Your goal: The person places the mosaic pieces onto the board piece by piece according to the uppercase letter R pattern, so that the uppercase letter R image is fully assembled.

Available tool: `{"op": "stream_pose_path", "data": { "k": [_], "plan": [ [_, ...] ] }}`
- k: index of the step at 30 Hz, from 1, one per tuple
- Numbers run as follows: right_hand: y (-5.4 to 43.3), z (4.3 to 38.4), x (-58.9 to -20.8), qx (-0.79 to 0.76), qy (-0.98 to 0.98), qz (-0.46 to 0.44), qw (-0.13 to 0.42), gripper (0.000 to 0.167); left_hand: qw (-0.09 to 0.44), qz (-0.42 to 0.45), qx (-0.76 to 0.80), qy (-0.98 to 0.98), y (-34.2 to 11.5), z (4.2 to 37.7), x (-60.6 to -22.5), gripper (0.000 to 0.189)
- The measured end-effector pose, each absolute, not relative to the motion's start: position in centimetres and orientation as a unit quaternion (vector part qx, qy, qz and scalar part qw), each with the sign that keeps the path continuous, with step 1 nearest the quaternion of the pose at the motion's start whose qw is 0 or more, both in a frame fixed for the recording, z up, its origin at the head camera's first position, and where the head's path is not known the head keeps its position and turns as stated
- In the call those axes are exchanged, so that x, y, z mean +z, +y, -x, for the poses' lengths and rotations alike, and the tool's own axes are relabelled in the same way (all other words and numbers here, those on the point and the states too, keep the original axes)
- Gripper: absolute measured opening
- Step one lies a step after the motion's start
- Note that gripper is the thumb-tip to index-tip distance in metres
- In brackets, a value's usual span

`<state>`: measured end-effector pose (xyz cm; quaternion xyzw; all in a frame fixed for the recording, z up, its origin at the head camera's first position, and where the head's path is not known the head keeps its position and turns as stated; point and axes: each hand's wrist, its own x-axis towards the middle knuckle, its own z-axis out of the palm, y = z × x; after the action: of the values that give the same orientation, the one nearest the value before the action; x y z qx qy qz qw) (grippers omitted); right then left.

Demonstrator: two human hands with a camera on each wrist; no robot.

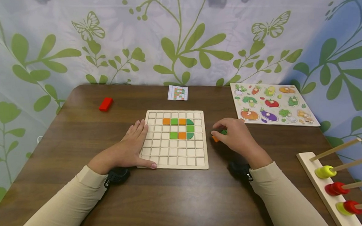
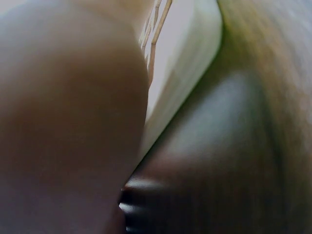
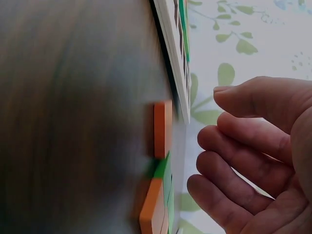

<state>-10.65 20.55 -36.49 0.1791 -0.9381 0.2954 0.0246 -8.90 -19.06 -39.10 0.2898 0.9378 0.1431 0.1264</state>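
My left hand rests with straight fingers on the left edge of a square wooden grid board, its thumb along the front edge. Orange tiles, light green tiles and dark green rounded tiles lie in the board's upper right cells. To the right of the board, my right hand hovers with loosely bent fingers over loose orange tiles and green tiles. In the right wrist view a gap shows between fingers and tiles, and nothing is held. A close, blurred hand fills much of the left wrist view.
A small printed card with a coloured grid pattern lies behind the board. A red block sits back left. At the back right is a vegetable puzzle board; a wooden peg stand with coloured rings stands at the right.
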Motion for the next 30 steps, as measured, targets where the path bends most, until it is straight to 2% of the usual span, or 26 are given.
{"op": "stream_pose_path", "data": {
  "k": [14, 30],
  "plan": [
    [22.8, 10.8, -35.4, 0.289, -0.945, -0.150, 0.008, 0.024, 0.126, -0.290, 0.146, 0.937, -19.0, 8.9, -39.1, 0.151],
    [25.0, 11.5, -34.7, 0.278, -0.951, -0.134, -0.032, 0.014, 0.127, -0.290, 0.143, 0.938, -19.0, 9.0, -39.1, 0.151]
  ]
}}
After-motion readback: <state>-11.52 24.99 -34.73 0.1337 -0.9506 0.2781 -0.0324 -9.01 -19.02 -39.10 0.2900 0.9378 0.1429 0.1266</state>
